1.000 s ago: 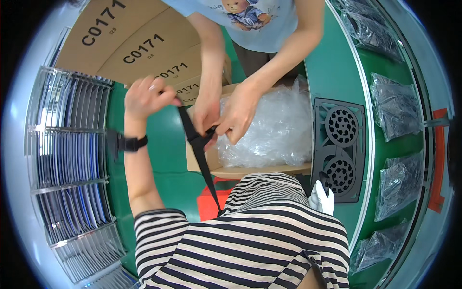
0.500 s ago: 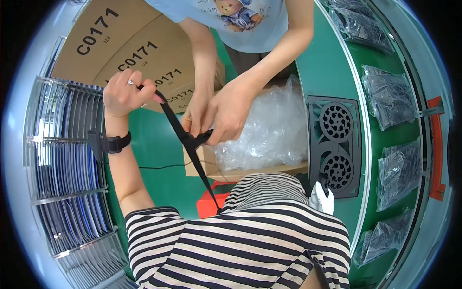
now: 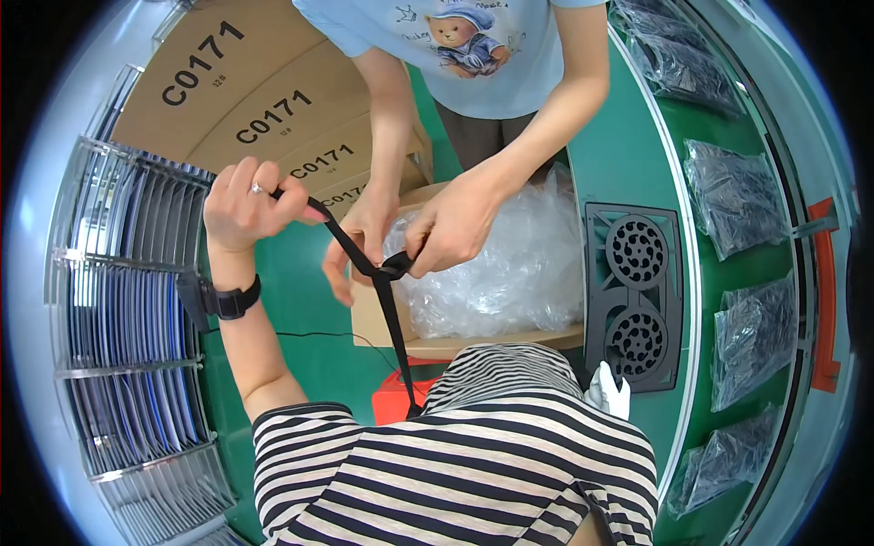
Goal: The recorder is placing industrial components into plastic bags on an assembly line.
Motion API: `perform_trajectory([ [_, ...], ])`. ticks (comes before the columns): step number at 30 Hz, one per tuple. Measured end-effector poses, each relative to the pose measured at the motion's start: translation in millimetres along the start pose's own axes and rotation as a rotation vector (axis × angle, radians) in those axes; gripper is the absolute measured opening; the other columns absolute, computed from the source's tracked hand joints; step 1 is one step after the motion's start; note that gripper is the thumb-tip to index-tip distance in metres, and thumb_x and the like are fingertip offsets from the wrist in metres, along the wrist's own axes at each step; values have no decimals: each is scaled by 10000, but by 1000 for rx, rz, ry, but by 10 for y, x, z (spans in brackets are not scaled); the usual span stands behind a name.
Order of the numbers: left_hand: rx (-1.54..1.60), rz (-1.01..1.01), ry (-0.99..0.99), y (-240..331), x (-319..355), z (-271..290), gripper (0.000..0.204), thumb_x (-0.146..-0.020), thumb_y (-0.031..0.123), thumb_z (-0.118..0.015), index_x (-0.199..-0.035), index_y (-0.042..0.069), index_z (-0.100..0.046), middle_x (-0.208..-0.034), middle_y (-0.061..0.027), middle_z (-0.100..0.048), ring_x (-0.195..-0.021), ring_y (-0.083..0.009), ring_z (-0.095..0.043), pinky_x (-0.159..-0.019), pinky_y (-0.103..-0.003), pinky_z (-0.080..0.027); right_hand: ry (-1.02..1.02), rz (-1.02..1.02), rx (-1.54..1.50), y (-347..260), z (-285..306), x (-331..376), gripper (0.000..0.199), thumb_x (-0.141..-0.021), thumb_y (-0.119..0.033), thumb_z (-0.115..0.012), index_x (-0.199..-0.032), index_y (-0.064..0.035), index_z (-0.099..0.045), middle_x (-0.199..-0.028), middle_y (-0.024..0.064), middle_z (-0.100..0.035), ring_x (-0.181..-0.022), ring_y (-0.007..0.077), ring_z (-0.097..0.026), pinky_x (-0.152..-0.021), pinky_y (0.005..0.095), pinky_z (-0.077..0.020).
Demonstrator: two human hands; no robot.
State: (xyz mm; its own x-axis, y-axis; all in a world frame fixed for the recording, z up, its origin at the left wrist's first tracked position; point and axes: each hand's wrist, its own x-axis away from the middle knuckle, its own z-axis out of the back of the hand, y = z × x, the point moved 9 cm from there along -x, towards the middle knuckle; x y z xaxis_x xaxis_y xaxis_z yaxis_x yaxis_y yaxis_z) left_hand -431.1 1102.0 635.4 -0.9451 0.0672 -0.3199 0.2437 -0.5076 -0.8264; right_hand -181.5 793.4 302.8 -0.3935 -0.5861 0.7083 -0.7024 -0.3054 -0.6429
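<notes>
Nearest the camera is the person's own striped shirt (image 3: 455,473), soft knit in black and cream bands, with a white scrap (image 3: 608,391), perhaps a glove or cloth, poking out at its right edge. The right hand is nowhere to be seen.

From the shirt a flat black strap (image 3: 393,318) of woven webbing rises, taut and narrow, to a knot or buckle, then runs up and left to the left hand (image 3: 244,202). That hand is curled shut, pinching the strap's end between thumb and fingers; a black watch (image 3: 232,298) sits on the wrist. Compared with a second ago, this hand has travelled further left and higher, and the strap is drawn straighter, so the slack seems taken up.

At the strap's bend, a co-worker's hands (image 3: 451,227) have closed in on the knot, one pinching it, the other held behind the strap. Just behind them lies an open cardboard box (image 3: 473,344) filled with crinkled clear plastic wrap (image 3: 510,264).

To the right rests a black plastic fan grille (image 3: 635,296) with two round vents on the green desk (image 3: 628,173), and beyond it glossy bagged parts (image 3: 728,200). Far left stand wire racks (image 3: 127,264) of thin panels; at the back, stacked brown cartons (image 3: 200,91).
</notes>
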Motion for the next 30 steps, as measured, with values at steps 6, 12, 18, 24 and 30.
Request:
perform_trajectory([
  [6,-77,85,-16,217,180,217,182,-710,58,-609,-770,122,-450,-682,-47,-417,-600,-203,-531,-489,-287,-416,12,-14,-13,47,29,2,229,-908,-238,-596,-717,-126,-539,-419,-46,-265,-315,69,-196,-325,242,-149],
  [12,-24,185,30,322,275,437,156,-730,12,-560,-812,136,-515,-718,-32,-406,-576,-167,-499,-476,-283,-385,36,-48,-9,48,16,29,253,-908,-230,-595,-706,-99,-517,-416,-40,-270,-316,70,-189,-326,243,-146],
  [18,-166,182,31,567,279,607,189,-762,17,-545,-877,167,-552,-797,-20,-478,-688,-163,-564,-609,-307,-471,1,-39,39,24,-17,56,263,-910,-231,-590,-703,-93,-505,-424,-38,-268,-326,68,-183,-335,243,-139],
  [24,-185,144,58,810,245,696,146,-763,58,-503,-858,169,-508,-796,-15,-484,-687,-155,-544,-634,-303,-458,-9,-46,60,50,-14,82,263,-912,-234,-591,-713,-87,-502,-437,-46,-263,-335,60,-177,-345,242,-135],
  [30,-330,334,32,515,358,758,212,-721,3,-590,-859,164,-570,-832,4,-500,-705,-155,-544,-656,-309,-459,-51,-16,78,6,-69,141,251,-917,-229,-587,-733,-80,-503,-438,-47,-268,-331,54,-173,-337,238,-124],
])
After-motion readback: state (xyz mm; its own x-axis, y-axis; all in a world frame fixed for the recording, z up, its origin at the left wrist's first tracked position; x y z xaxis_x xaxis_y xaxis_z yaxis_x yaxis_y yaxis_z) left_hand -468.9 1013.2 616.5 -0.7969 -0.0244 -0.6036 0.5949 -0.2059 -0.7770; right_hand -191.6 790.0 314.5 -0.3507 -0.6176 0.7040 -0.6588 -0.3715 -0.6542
